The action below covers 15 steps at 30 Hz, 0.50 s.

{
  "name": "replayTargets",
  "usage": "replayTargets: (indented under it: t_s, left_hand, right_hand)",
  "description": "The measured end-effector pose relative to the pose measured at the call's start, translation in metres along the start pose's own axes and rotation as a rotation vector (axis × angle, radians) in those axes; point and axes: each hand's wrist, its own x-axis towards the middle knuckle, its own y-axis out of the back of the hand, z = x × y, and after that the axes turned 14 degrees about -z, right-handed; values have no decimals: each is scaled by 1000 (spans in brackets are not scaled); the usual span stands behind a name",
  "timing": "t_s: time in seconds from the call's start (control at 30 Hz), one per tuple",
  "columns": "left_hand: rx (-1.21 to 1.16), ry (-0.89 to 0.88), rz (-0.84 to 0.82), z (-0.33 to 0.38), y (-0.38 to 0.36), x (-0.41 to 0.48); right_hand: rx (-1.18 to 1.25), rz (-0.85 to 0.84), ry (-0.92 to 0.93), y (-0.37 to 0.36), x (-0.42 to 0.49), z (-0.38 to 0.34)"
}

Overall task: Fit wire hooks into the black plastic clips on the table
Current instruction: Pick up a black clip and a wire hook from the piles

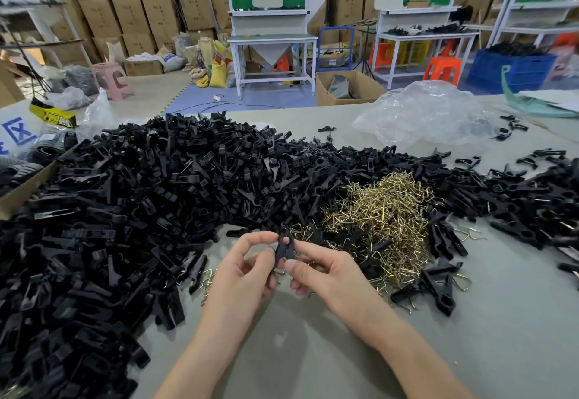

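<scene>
Closest to us, over the bare patch of the table (313, 354) by its near edge, both hands meet on one black clip (284, 247). It is a small matte plastic piece, held roughly upright, with a rounded head on top and two legs splaying downward. The left hand (247, 268) pinches its upper part between curled thumb and forefinger, its other fingers loosely bent beneath. The right hand (327, 273) pinches the legs the same way, thumb in front. Whether a wire already sits in the clip we cannot tell.

Just right of the hands lie a few wired clips (434, 285), metal loops sticking out of them. Behind these we see a tangled heap of brass-coloured wire hooks (387, 216), with strays scattered toward the hands. A great mound of loose clips (131, 210) fills the left side and bends round behind the hooks toward the right edge, hemming in the bare patch. At the left edge stands a cardboard box (22, 191). Toward the far right corner lies a crumpled clear plastic bag (423, 113).
</scene>
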Motion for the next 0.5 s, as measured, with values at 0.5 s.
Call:
replayTargets:
  t_s: [0.5]
  left_hand:
    - [603,-237,-28,-11,-3,-6]
  right_hand:
    - [-36,37,25,-2,-3,4]
